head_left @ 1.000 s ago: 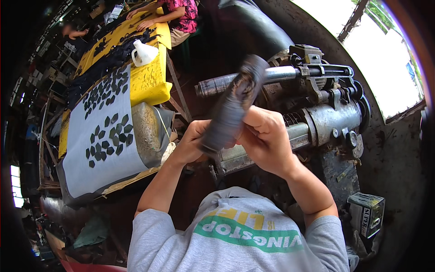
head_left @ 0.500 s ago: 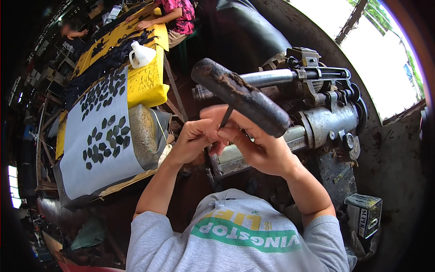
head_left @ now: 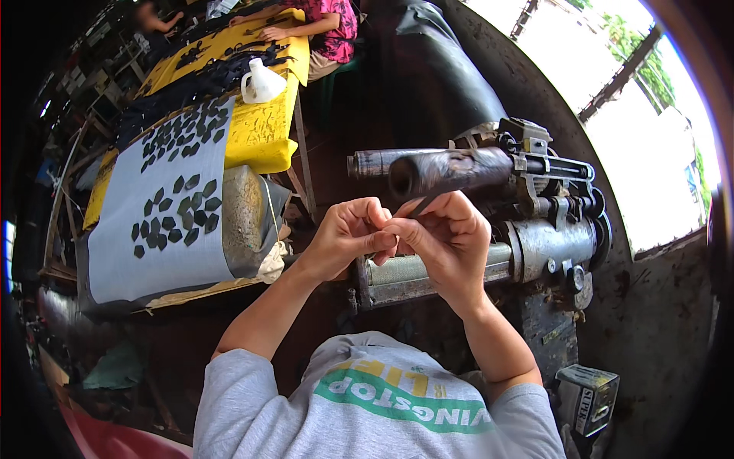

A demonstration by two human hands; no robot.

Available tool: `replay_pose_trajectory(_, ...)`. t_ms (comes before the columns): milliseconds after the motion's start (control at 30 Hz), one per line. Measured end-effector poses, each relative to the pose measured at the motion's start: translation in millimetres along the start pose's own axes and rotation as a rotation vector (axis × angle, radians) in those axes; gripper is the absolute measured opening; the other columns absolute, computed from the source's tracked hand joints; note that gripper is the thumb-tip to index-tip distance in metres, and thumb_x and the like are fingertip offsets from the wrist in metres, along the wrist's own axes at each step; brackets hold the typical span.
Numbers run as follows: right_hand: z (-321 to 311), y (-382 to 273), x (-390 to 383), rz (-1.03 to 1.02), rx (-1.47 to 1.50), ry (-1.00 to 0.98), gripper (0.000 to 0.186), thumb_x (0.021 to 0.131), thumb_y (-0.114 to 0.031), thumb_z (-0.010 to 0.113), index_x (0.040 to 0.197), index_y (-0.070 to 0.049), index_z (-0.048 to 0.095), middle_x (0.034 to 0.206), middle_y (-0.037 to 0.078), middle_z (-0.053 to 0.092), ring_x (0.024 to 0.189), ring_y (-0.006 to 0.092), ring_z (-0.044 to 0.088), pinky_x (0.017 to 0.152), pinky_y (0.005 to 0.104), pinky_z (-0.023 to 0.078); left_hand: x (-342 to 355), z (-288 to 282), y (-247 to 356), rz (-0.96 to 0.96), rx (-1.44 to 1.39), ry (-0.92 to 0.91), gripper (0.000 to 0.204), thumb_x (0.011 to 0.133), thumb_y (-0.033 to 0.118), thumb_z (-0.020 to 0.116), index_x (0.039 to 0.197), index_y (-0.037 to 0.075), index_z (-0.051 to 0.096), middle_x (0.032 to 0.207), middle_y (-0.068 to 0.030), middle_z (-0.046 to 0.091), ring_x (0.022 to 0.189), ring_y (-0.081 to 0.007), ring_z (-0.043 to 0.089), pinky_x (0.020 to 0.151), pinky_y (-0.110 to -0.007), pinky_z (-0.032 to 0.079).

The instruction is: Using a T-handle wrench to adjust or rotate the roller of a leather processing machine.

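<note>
Both hands meet near the middle of the frame, fingertips touching. At centre right, the right hand (head_left: 453,251) pinches a thin dark stem (head_left: 420,206) between thumb and curled fingers. At centre left, the left hand (head_left: 345,233) has its thumb and fingertips drawn together against the right fingertips; what they close on, if anything, is hidden. Above the right hand, slightly blurred, is a dark, worn cylinder (head_left: 451,173) with a round hollow at its near end, tilted a little upward to the right, the stem running from it down to the fingers. Behind it, at right of centre, stands a grimy metal machine (head_left: 552,249) with rollers and bars. On the left side, a pale grey sheet (head_left: 111,264) bears two clusters of small dark angular pieces (head_left: 169,222). Beyond it, toward the upper left, a yellow sheet (head_left: 260,136) carries a white jug-like container (head_left: 264,86), and a person in a pink patterned shirt (head_left: 338,24) sits beside it. A rectangular tin (head_left: 585,399) stands at lower right.
</note>
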State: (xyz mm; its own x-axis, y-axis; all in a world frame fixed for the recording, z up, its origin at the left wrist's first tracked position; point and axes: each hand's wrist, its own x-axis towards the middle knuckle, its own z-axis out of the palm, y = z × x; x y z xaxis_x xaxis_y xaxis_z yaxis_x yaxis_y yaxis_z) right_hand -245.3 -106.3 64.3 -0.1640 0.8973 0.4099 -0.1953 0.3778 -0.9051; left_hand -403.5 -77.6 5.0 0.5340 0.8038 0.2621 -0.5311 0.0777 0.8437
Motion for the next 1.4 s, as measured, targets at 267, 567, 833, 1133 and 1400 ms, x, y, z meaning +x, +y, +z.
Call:
replay_pose_trajectory(267,-11,-8,3,0.002,-0.086,-0.202,0.012,0.092,0.004,0.049,0.102,0.008,0.053,0.087,0.009,0.060,0.079,0.0138,0.062,0.071,0.0258,0.054,-3,-6,-2,-0.017,0.050,0.000,0.018,0.092,0.019,0.059,0.098,0.002,0.061,0.073,-0.0035,0.061,0.059,-0.0057,0.053,0.050,-0.018,0.039)
replay_pose_trajectory(567,-5,8,3,-0.114,-0.405,-0.041,0.007,0.088,0.004,0.059,0.087,0.004,0.052,0.072,0.005,0.061,0.063,0.0077,0.062,0.054,0.0168,0.048,-4,6,15,-0.059,0.067,-0.093,0.017,0.090,0.016,0.063,0.100,0.003,0.057,0.078,-0.0042,0.061,0.068,-0.0075,0.058,0.059,-0.019,0.045)
replay_pose_trajectory(833,-1,-7,6,0.014,-0.006,-0.169,0.008,0.087,0.001,0.062,0.091,0.003,0.055,0.074,0.004,0.060,0.066,0.0056,0.059,0.054,0.0190,0.048,-4,-1,3,0.029,-0.050,-0.054,0.009,0.087,0.004,0.063,0.091,0.004,0.054,0.077,-0.0101,0.065,0.069,-0.0154,0.066,0.059,-0.025,0.052)
replay_pose_trajectory(1133,-3,-3,10,-0.042,-0.196,-0.148,0.006,0.086,0.007,0.056,0.090,0.004,0.057,0.071,0.006,0.060,0.058,0.0090,0.061,0.051,0.0210,0.048,-7,0,-1,0.105,0.054,0.003,0.016,0.089,0.009,0.061,0.102,0.001,0.060,0.078,-0.0055,0.063,0.069,-0.0125,0.061,0.062,-0.024,0.050)
replay_pose_trajectory(1400,3,8,5,-0.141,-0.193,-0.028,0.010,0.084,0.005,0.063,0.088,0.003,0.055,0.072,0.003,0.059,0.056,0.0063,0.060,0.048,0.0178,0.046,-1,-2,-6,0.116,0.011,-0.011,0.008,0.089,0.011,0.063,0.090,0.005,0.058,0.075,-0.0030,0.062,0.064,-0.0058,0.057,0.055,-0.017,0.043)
